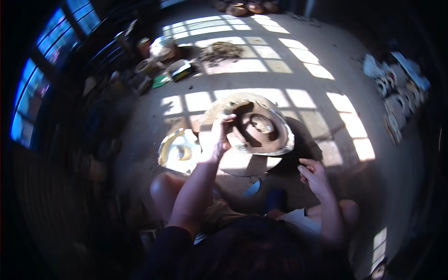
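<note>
My left hand (222, 133) grips the left edge of a large round hollow mould (275, 140), its fingers wrapped over the edge. The mould looks brown and clay-coated inside, with a pale rough rim and a raised ring in the middle. It is tilted above a round flat board (242, 164). Right of it, my right hand (316, 177) hangs in the air over my right leg, fingers loosely bent and apart, holding nothing. Left of the board lies a white shallow mould (189, 159) with a yellowish rim. A small blue curved scraper (252, 188) lies on the floor nearer to me.
A heap of crumbled clay (223, 51) lies on the sunlit floor ahead. Tubs and a white bag (163, 48) stand at the far left. White ring-shaped pieces (405, 102) are stacked at right. Round brown pots (237, 9) stand at the back.
</note>
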Demonstrator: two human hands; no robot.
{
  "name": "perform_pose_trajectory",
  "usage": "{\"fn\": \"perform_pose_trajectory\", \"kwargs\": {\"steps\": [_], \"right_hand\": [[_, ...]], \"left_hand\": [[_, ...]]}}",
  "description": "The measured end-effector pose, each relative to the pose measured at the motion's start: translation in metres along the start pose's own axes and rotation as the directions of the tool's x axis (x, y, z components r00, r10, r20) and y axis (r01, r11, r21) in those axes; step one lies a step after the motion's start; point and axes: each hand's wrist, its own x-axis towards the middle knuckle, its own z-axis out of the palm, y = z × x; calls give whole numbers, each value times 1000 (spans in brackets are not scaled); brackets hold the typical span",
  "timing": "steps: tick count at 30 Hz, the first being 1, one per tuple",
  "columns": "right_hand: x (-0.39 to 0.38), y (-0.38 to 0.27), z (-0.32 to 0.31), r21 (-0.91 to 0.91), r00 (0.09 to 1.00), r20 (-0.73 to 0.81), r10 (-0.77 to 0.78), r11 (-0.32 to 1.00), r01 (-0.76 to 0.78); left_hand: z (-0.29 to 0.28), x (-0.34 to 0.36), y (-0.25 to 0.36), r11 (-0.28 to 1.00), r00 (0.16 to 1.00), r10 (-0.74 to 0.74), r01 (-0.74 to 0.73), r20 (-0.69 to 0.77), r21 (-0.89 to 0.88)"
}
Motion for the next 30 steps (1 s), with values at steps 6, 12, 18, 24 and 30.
{"fn": "perform_pose_trajectory", "kwargs": {"steps": [6, 12, 18, 24, 30], "right_hand": [[-16, -5, -2, -101, 999, -19, 47, 994, -49], [-28, 0, -29, -160, 1000, 23, -11, 987, 14], [-32, -1, -89, -227, 981, -176, -79, 973, 38], [-12, -1, -108, -193, 988, -154, -29, 981, -1], [8, 7, -94, -240, 992, -120, 32, 969, -60]], "left_hand": [[36, -31, -24, 971, 986, -111, 134, 125, -198], [11, -52, -16, 981, 992, 112, -119, -51, -154], [-39, -148, 106, 915, 977, 197, -213, -81, -343], [-160, -221, 211, 862, 804, 458, -507, -381, -34], [-310, -215, 241, 796, 580, 483, -604, -656, 52]]}}
